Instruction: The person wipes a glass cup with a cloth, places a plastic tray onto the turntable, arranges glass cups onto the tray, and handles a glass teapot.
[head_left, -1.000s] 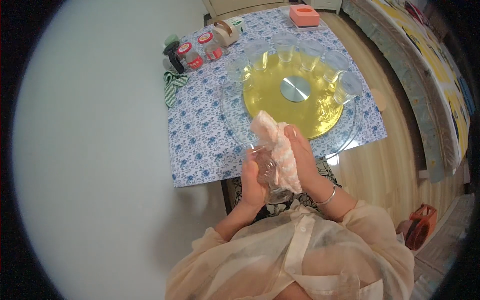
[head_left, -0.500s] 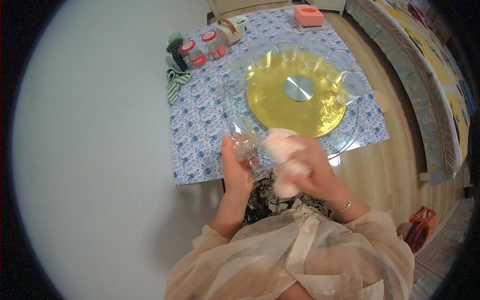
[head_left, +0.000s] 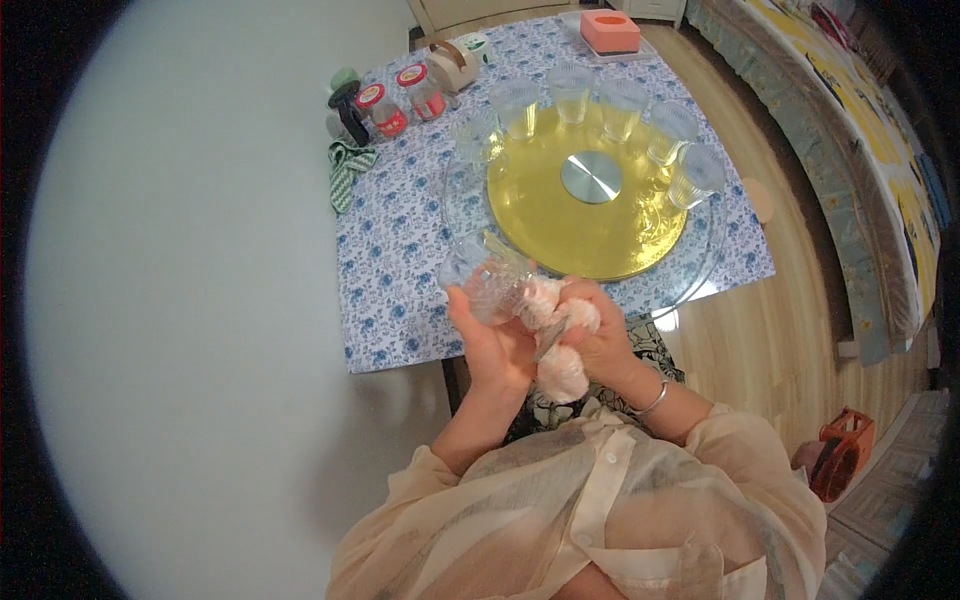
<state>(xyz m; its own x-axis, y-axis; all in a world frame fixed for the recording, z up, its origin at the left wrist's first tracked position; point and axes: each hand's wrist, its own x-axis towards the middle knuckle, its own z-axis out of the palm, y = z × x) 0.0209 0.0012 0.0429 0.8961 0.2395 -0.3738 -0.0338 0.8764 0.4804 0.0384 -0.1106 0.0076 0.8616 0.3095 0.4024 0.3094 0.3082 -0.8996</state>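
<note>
My left hand (head_left: 495,352) is wrapped round the bowl of a clear, patterned stemmed glass (head_left: 488,282), which it holds tilted over the near edge of the table. A bunched pale pink cloth (head_left: 563,374) is gripped in my right hand (head_left: 606,345). The cloth presses against the stem and foot end of the glass, covering most of that part. Just beyond both hands lies a round glass turntable with a gold centre (head_left: 560,240). Several clear ribbed tumblers (head_left: 621,110) stand along its far and right side.
Two red-lidded jars (head_left: 420,92), a black-handled item (head_left: 349,112), a green striped cloth (head_left: 348,175) and a cream container with a brown handle (head_left: 453,66) line the table's left side. At the far right sits a coral tissue box (head_left: 610,32). A bed (head_left: 850,200) stands to the right.
My right hand has moved left with the pink cloth, from beside the glass onto its stem and foot. My left hand has shifted slightly and tilted the glass more.
</note>
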